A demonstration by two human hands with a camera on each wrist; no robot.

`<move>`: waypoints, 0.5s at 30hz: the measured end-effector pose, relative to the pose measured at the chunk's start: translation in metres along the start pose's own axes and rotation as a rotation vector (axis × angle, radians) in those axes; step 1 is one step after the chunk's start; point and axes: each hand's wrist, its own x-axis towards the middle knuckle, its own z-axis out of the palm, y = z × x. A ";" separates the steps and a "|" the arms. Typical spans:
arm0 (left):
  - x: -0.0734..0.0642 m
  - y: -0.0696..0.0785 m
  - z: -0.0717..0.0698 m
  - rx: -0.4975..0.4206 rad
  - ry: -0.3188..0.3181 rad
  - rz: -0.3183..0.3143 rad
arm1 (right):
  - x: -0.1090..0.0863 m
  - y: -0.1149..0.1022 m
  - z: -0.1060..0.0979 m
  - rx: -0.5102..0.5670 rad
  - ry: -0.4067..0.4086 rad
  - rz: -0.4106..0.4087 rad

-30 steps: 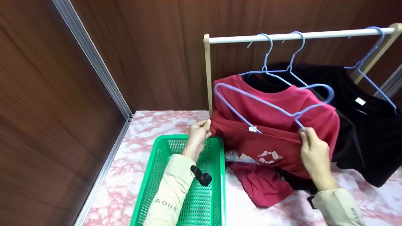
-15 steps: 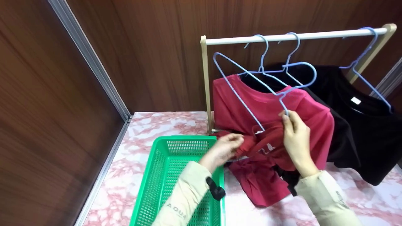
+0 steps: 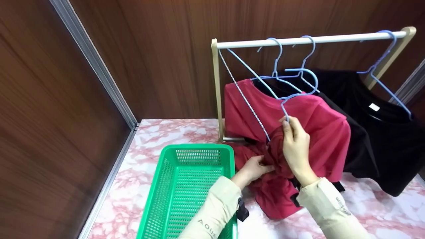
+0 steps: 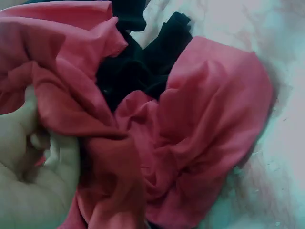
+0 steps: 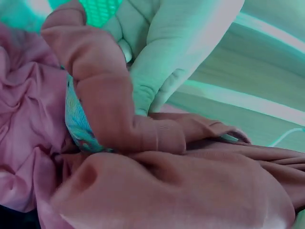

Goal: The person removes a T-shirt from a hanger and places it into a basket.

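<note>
My right hand (image 3: 296, 144) grips a blue wire hanger (image 3: 281, 98) near one shoulder, along with bunched cloth of a dark red T-shirt (image 3: 278, 141). The hanger is tilted, its hook pointing right and its other end up to the left, at the rack's left post. Lower down, my left hand (image 3: 254, 170) pinches a fold of the same shirt between thumb and fingers; the left wrist view shows this hand (image 4: 38, 167) against the red cloth (image 4: 109, 171). Cloth hides the hanger's lower part. A pinkish-red T-shirt (image 3: 318, 129) hangs right behind.
A white rail (image 3: 342, 38) carries several blue hangers with the pinkish-red and black T-shirts (image 3: 395, 146). Below lies crumpled pinkish-red cloth (image 3: 280, 204) on the marbled table (image 3: 156, 132). A green perforated basket (image 3: 196, 186) stands to the left, beneath my left forearm.
My left hand has let go of the shirt's left edge, moved right and down, and taken a lower fold. The right hand has moved left and up, tilting the hanger; the shirt has bunched up.
</note>
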 end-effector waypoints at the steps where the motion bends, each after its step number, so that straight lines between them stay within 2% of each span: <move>1: 0.000 -0.001 0.001 0.060 0.028 0.004 | 0.000 0.001 0.000 -0.007 0.002 0.009; 3: 0.001 -0.003 0.002 0.158 0.098 -0.008 | 0.000 0.004 0.000 -0.028 0.007 0.021; 5: 0.001 -0.004 0.003 0.217 0.160 -0.042 | 0.002 0.006 -0.001 -0.047 0.011 0.027; 9: 0.001 -0.006 0.009 0.223 0.225 -0.134 | 0.009 0.008 -0.003 -0.078 0.008 0.031; 11: 0.001 -0.008 0.014 0.214 0.244 -0.148 | 0.013 0.008 -0.004 -0.094 -0.006 0.047; 15: 0.001 -0.014 0.025 0.258 0.295 -0.148 | 0.020 0.003 -0.007 -0.140 -0.039 0.099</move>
